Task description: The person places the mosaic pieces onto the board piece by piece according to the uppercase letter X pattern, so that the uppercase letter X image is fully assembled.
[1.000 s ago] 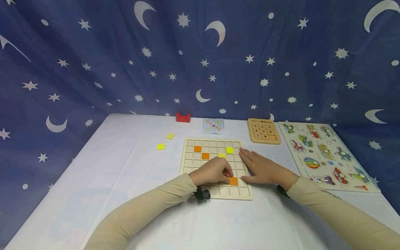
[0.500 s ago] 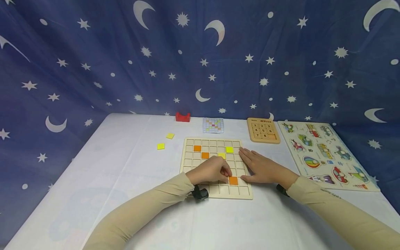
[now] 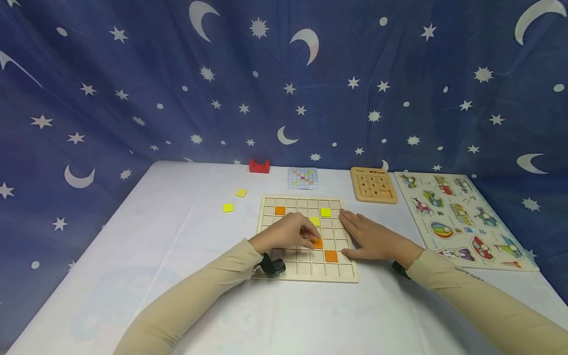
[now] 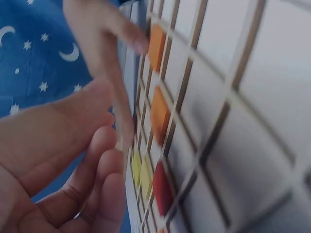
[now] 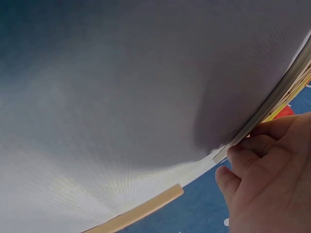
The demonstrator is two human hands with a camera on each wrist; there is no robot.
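Note:
A pale wooden grid board (image 3: 306, 268) lies on the table with coloured square tiles in its cells. My left hand (image 3: 288, 231) is over the board's middle, loosely curled, and the left wrist view shows nothing between its thumb and fingers. Just past its fingertips sits an orange tile (image 4: 160, 115), with a red tile (image 4: 163, 189) beyond. A second orange tile (image 3: 331, 256) lies nearer the front right. My right hand (image 3: 372, 237) rests along the board's right edge, fingers (image 5: 248, 155) straight. Two yellow tiles (image 3: 314, 221) (image 3: 326, 212) sit toward the back.
Two loose yellow tiles (image 3: 228, 208) (image 3: 241, 193) lie left of the board. Behind it are a red holder (image 3: 259, 166) and a coloured grid card (image 3: 302, 178). At right are a wooden number puzzle (image 3: 374, 186) and a picture board (image 3: 466, 222). A starry curtain (image 3: 284, 98) hangs behind.
My left hand has moved back and left from the front-right orange tile, uncovering another orange tile near its fingertips. It now hides the back orange tile. My right hand stays put.

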